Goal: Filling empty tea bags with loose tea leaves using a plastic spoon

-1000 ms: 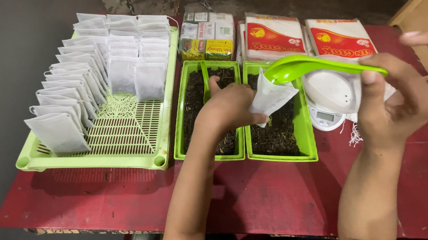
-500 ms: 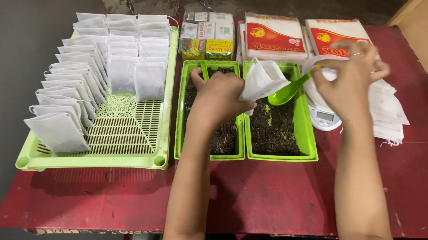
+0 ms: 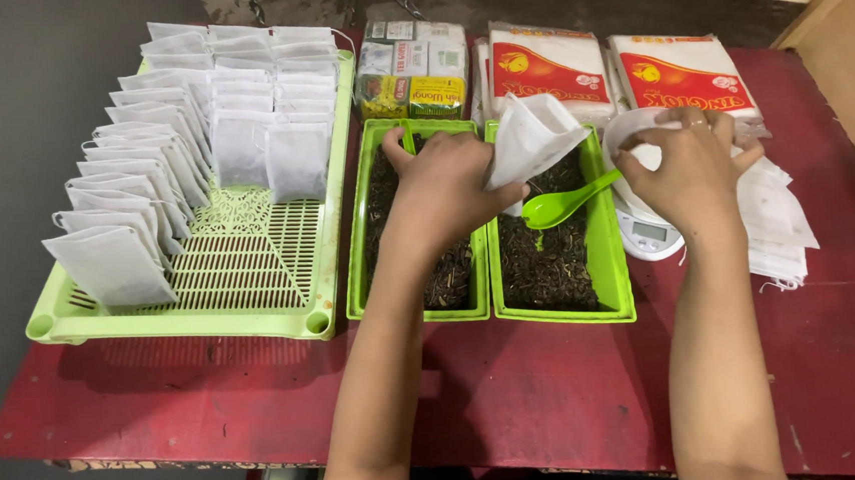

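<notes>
My left hand [image 3: 441,190] pinches a small white paper pouch [image 3: 531,139], held mouth up over the right green tray [image 3: 611,257] of dark loose tea. My right hand [image 3: 685,168] grips the handle of a green plastic spoon [image 3: 558,207], whose bowl is low over the tea in that tray, just below the pouch. A second green tray [image 3: 357,265] of tea lies under my left wrist. Behind my right hand stands a white kitchen scale [image 3: 648,233] with a white bowl on it.
A large green slotted basket [image 3: 250,282] at the left holds several rows of upright white pouches [image 3: 180,137]. Packets with red labels [image 3: 546,71] and small boxes [image 3: 410,66] line the back. Loose empty pouches [image 3: 777,216] lie at the right on the red table [image 3: 518,384].
My right hand came down from the raised position at the right and lowered the spoon into the right tray. My left hand lifted the pouch slightly and tilted its mouth upward.
</notes>
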